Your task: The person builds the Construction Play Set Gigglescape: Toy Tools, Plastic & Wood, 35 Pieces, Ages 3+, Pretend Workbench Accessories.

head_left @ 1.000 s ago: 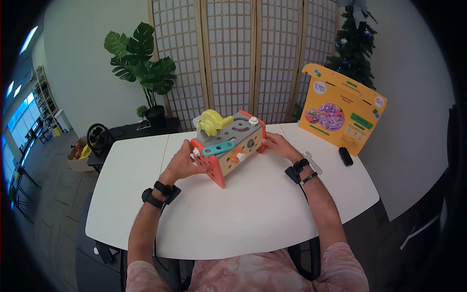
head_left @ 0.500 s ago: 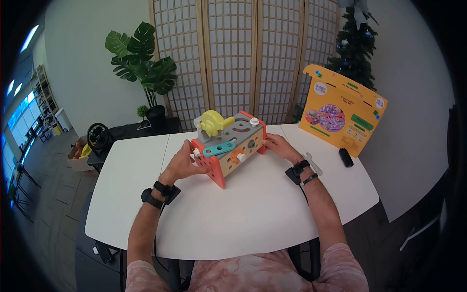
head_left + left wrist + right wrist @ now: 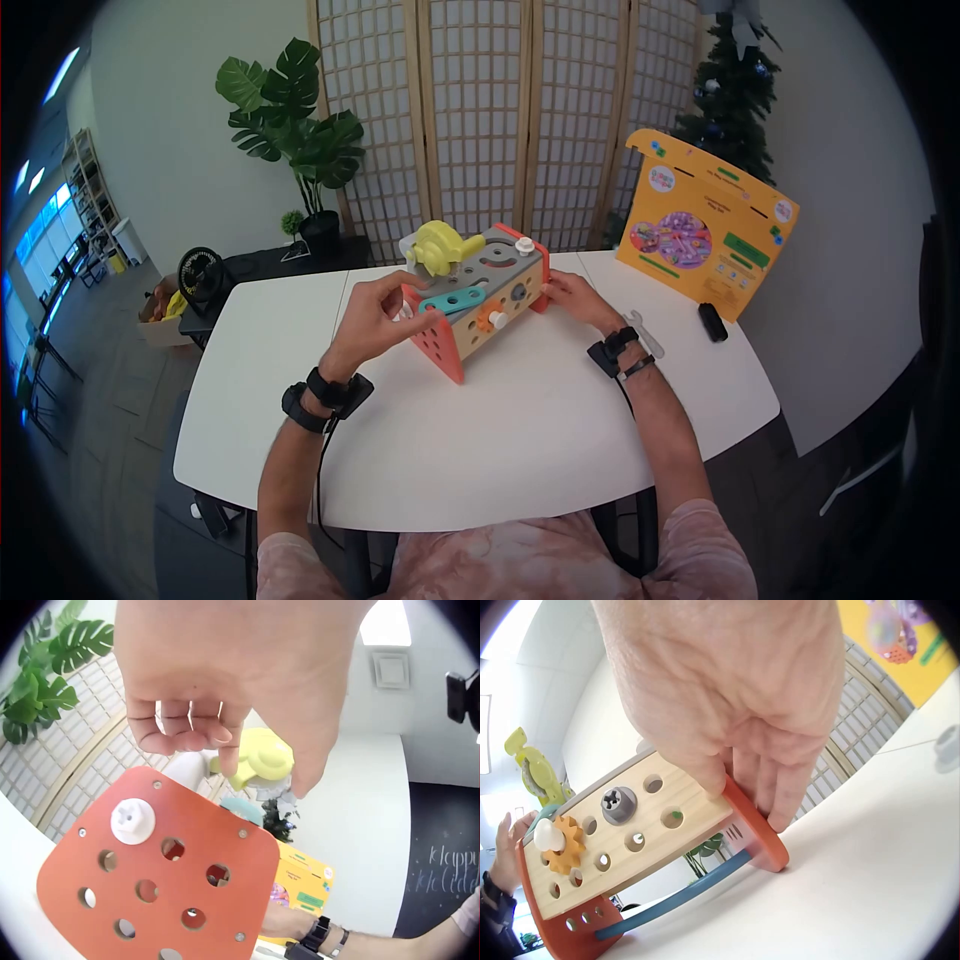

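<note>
A toy workbench (image 3: 500,262) with a grey top, pale wooden sides and red end panels stands at an angle on the table. On top sit a yellow toy saw-like piece (image 3: 440,250) and a teal holed strip (image 3: 455,300). An orange gear (image 3: 568,846), a white bolt (image 3: 549,835) and a grey bolt (image 3: 619,805) are on its front. My left hand (image 3: 372,322) hovers over the left end, thumb and bent fingers apart, holding nothing. Below it, a white bolt (image 3: 133,820) sits in the red end panel (image 3: 180,806). My right hand (image 3: 580,302) grips the right end panel, thumb in front, fingers outside.
A grey toy wrench (image 3: 645,334) lies beside my right wrist. Farther right are a black case-like object (image 3: 712,322) and an upright yellow box (image 3: 690,195). A folding screen (image 3: 480,130) and a potted plant (image 3: 318,150) stand behind the white table (image 3: 500,430).
My left hand has let go of the workbench's left end panel and risen toward the teal strip. My right hand stays on the right end; the workbench has hardly moved.
</note>
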Demonstrator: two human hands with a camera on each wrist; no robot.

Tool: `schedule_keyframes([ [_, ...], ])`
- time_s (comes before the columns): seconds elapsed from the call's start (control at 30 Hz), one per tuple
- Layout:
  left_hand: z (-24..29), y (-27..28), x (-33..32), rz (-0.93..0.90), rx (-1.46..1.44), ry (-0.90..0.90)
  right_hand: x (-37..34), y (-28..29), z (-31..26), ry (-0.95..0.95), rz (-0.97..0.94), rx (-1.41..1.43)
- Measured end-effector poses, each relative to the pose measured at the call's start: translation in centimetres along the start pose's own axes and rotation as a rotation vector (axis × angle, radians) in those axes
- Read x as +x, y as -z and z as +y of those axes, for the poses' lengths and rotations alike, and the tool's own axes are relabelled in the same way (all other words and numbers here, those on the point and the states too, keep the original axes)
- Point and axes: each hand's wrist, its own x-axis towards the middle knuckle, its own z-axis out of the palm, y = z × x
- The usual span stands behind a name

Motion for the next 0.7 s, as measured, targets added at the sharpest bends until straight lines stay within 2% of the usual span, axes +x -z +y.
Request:
schedule_keyframes([
  [0.03, 0.6, -0.3, 0.2, -0.082, 0.002, 0.11, 0.0, 0.1, 0.0, -0.002, 0.0, 0.013],
  [0.23, 0.3, -1.9, 1.3, -0.079, 0.125, 0.044, -0.3, -0.1, -0.8, -0.005, -0.001, 0.05],
  [0.3, 0.5, -1.8, 1.6, -0.129, 0.069, 0.107, -0.2, -0.2, -0.6, 0.001, 0.005, 0.085],
  [0.7, 0.2, -1.4, 2.3, -0.164, 0.049, 0.154, 0.1, 0.0, 0.3, 0.025, -0.005, 0.071],
])
